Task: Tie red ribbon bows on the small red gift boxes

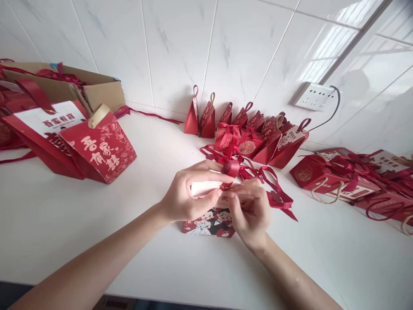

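Note:
In front of me stands a red gift box [209, 223] printed with a cartoon bride and groom. My left hand [196, 189] is closed around its upper part, thumb in front and fingers over the back, and a white inner face shows between them. A loop of wide red ribbon [232, 168] rises at the top of the box, between my two hands. My right hand [251, 206] pinches with thumb and forefinger at the base of this loop. The fingers hide the exact spot where ribbon and box meet.
Loose red ribbons [274, 185] lie just behind the box. Several finished red gift boxes [272, 142] stand along the tiled wall, with more piled at the right [348, 181]. At left are two upright boxes [106, 150] and an open cardboard carton [105, 94]. A socket strip [312, 97] is on the wall.

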Demonstrator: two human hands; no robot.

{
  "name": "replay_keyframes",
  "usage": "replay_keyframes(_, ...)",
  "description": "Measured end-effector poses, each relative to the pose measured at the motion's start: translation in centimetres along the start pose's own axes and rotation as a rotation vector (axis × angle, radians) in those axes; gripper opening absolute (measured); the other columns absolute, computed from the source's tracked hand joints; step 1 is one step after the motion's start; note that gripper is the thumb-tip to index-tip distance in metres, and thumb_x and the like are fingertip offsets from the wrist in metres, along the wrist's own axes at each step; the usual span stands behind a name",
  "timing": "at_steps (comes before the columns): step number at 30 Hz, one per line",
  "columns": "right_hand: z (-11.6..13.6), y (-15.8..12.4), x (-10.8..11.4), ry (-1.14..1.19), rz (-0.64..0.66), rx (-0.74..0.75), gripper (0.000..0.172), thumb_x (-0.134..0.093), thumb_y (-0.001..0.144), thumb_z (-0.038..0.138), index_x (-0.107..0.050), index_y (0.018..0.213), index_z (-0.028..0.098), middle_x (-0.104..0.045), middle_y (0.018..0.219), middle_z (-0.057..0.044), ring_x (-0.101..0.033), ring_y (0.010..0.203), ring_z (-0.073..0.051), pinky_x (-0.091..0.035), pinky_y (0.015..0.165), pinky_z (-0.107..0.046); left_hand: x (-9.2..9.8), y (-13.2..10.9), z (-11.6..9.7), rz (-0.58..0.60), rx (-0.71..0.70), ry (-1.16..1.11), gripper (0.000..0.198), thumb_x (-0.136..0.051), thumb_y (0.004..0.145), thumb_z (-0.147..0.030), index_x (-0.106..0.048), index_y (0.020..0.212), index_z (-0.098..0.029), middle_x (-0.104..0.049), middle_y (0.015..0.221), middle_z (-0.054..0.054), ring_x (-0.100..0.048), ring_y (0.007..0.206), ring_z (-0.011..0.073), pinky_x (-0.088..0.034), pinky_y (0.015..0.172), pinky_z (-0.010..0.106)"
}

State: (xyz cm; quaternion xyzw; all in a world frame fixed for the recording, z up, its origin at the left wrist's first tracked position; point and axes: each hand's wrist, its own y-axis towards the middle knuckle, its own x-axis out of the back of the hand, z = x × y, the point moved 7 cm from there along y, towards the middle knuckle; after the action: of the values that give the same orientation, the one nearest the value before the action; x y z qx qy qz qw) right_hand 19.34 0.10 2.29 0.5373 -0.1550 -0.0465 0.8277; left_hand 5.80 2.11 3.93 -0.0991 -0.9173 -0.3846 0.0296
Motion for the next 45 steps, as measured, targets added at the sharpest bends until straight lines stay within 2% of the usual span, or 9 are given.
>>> replay_keyframes(6, 0.0, 0.1, -0.3, -0.05, 0.04, 0.012, 0.017, -0.054, 0.087, 0.007, -0.053, 0.094, 0.023, -0.057, 0.076, -0.001, -0.048, 0.064, -0.014, -0.042, 0.054, -0.029, 0.1, 0.1, 0.4, -0.026, 0.068, -0.032, 0.022, -0.065, 0.073, -0.011, -0.074, 0.091, -0.022, -0.068, 0.097, 0.007, -0.067, 0.089, 0.019, -0.059, 0.079, 0.031)
replay_keyframes(10, -0.6, -0.1, 0.1, 0.022, -0.021, -0.064, 0.02, -0.056, 0.086, 0.01, -0.048, 0.098, 0.024, -0.052, 0.077, 0.0, -0.05, 0.067, -0.014, -0.042, 0.052, -0.027, 0.0, 0.1, 0.1, -0.034, 0.013, 0.019, 0.022, -0.064, 0.074, -0.01, -0.074, 0.091, -0.021, -0.069, 0.097, 0.006, -0.067, 0.087, 0.0175, -0.059, 0.075, 0.027)
replay_keyframes(13, -1.0, -0.4, 0.6, -0.01, -0.097, -0.152, 0.023, -0.06, 0.085, 0.018, -0.045, 0.101, 0.025, -0.048, 0.085, -0.001, -0.053, 0.07, -0.014, -0.042, 0.048, -0.023, -0.1, 0.0, -0.4, -0.064, -0.062, 0.11, 0.021, -0.064, 0.075, -0.01, -0.073, 0.09, -0.021, -0.07, 0.096, 0.006, -0.067, 0.085, 0.0168, -0.059, 0.074, 0.026)
replay_keyframes(18, -0.8, 0.0, 0.3, -0.068, -0.034, -0.172, 0.013, -0.058, 0.087, 0.021, -0.047, 0.095, 0.024, -0.048, 0.076, 0.001, -0.049, 0.059, -0.011, -0.033, 0.037, -0.021, -0.1, -0.2, -0.6, -0.08, -0.088, 0.134, 0.022, -0.063, 0.075, -0.009, -0.072, 0.091, -0.02, -0.069, 0.094, 0.006, -0.067, 0.082, 0.0159, -0.058, 0.072, 0.026)
replay_keyframes(28, -0.7, 0.4, 0.3, -0.081, -0.014, -0.147, 0.011, -0.055, 0.09, 0.022, -0.045, 0.092, 0.024, -0.052, 0.072, 0.003, -0.051, 0.056, -0.012, -0.042, 0.048, -0.024, -0.2, -0.1, -0.6, -0.067, -0.07, 0.121, 0.023, -0.063, 0.075, -0.008, -0.072, 0.093, -0.02, -0.07, 0.098, 0.006, -0.068, 0.084, 0.0159, -0.059, 0.075, 0.026)
replay_keyframes(35, -0.8, 0.3, 0.4, -0.09, -0.023, -0.185, 0.014, -0.058, 0.088, 0.026, -0.045, 0.091, 0.024, -0.052, 0.074, 0.002, -0.052, 0.059, -0.012, -0.039, 0.045, -0.023, -0.4, -0.1, -0.2, -0.028, -0.037, 0.056, 0.025, -0.062, 0.076, -0.008, -0.072, 0.095, -0.021, -0.069, 0.103, 0.007, -0.067, 0.09, 0.0178, -0.059, 0.078, 0.029)
replay_keyframes(45, -0.6, 0.4, 0.4, -0.045, -0.009, -0.17, 0.013, -0.056, 0.089, 0.023, -0.044, 0.091, 0.024, -0.05, 0.071, 0.003, -0.049, 0.056, -0.011, -0.04, 0.045, -0.023, -0.5, -0.1, -0.4, -0.024, -0.06, 0.012, 0.032, -0.062, 0.076, -0.007, -0.071, 0.104, -0.02, -0.071, 0.103, 0.007, -0.069, 0.088, 0.0179, -0.06, 0.073, 0.026)
